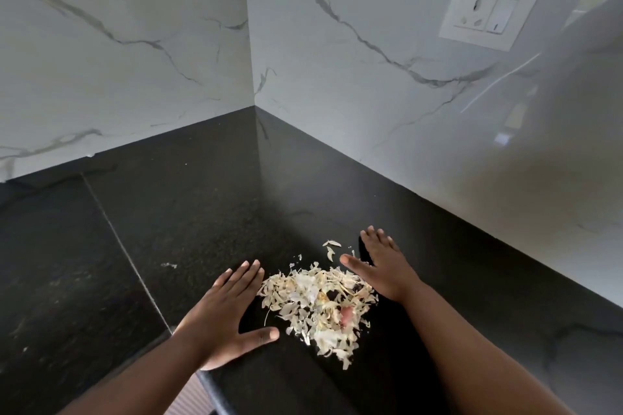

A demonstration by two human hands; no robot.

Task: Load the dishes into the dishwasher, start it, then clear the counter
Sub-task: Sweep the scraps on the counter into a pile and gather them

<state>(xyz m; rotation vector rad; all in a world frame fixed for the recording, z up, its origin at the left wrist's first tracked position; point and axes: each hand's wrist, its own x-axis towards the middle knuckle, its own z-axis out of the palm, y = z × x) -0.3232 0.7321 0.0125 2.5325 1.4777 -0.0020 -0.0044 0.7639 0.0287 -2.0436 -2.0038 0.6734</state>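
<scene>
Your left hand [222, 312] lies flat on the black speckled stone counter [209, 199], fingers spread wide and thumb stretched out toward the pale heap of dry papery peel scraps [320, 300]. It holds nothing. Its heel sits right at the rounded front edge of the counter, at about 7 o'clock from the heap, and its fingertips come just beside the heap's left fringe.

Your right hand [382, 266] is also open and empty, palm down, fingers together and pointing toward 12 o'clock, thumb out to the left. It rests at 2 o'clock from the heap, and its wrist side touches the scraps. The heap lies between your two hands, close to the front edge, which runs at 6 to 7 o'clock from it. A few loose flakes [332, 248] sit apart at 12 o'clock, just beside your right thumb, and one small flake [168, 265] lies well apart at 9 o'clock.

The white marble-veined wall panels [135, 44] meet in a corner at 12 o'clock; the right-hand panel closes in at 3 o'clock, near your right hand. Bare counter runs from the heap back to the corner and out to 9 o'clock, where a thin seam [128, 256] crosses the stone. A white wall socket with switch [490, 12] sits high at 1 o'clock.
</scene>
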